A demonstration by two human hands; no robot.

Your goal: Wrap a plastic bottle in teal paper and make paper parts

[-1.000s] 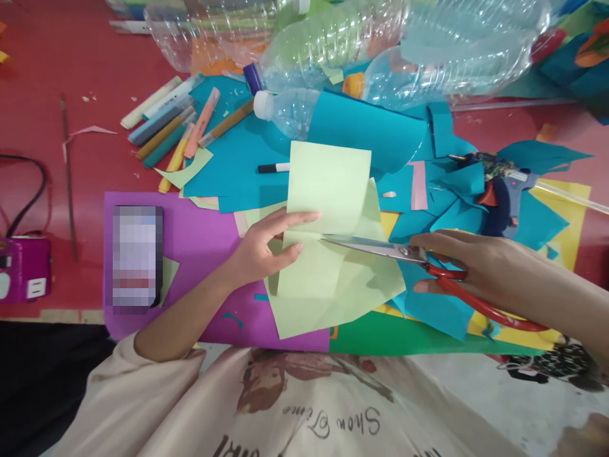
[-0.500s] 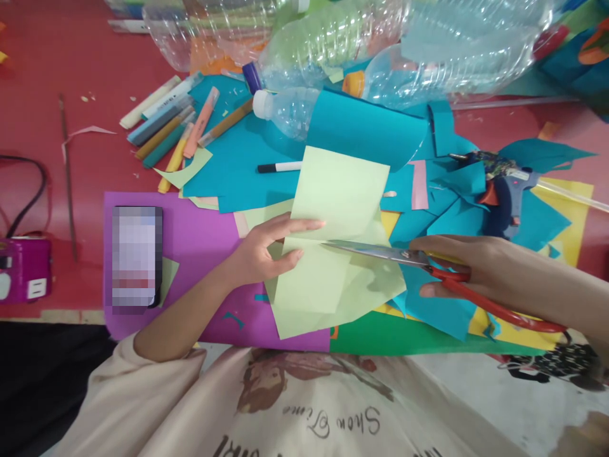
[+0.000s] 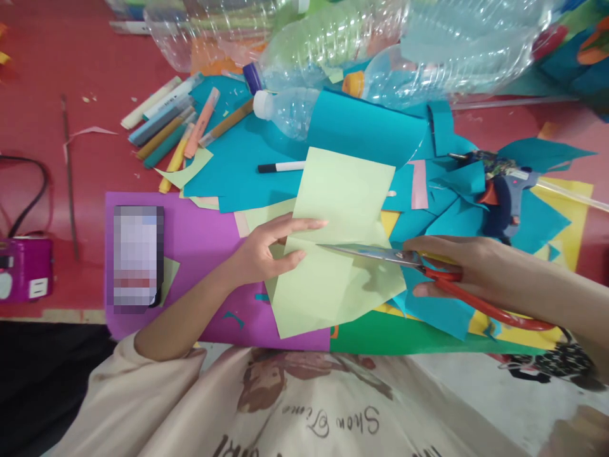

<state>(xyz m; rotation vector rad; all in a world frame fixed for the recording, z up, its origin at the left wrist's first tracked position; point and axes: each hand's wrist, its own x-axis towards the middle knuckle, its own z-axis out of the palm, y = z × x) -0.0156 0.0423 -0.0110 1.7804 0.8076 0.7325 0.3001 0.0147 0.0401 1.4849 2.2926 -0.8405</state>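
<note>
A sheet of pale green paper is in my left hand, gripped at its left edge with the index finger and thumb lying over the top. My right hand grips red-handled scissors, the fingers wrapped round the handles. Their blades point left and lie across the middle of the green sheet, tip close to my left fingers. Whether the lower blade is under the paper is hard to see. Beneath lies more pale green paper, over a purple sheet.
A phone lies on the purple sheet. Several markers are at the upper left. Clear plastic bottles line the back, one wrapped in blue paper. A glue gun rests at the right among blue scraps. Green paper lies along the front edge.
The scissors and my right hand have moved slightly left, the blades farther across the green paper. The upper part of the sheet has shifted a little right. My left hand has stayed nearly still.
</note>
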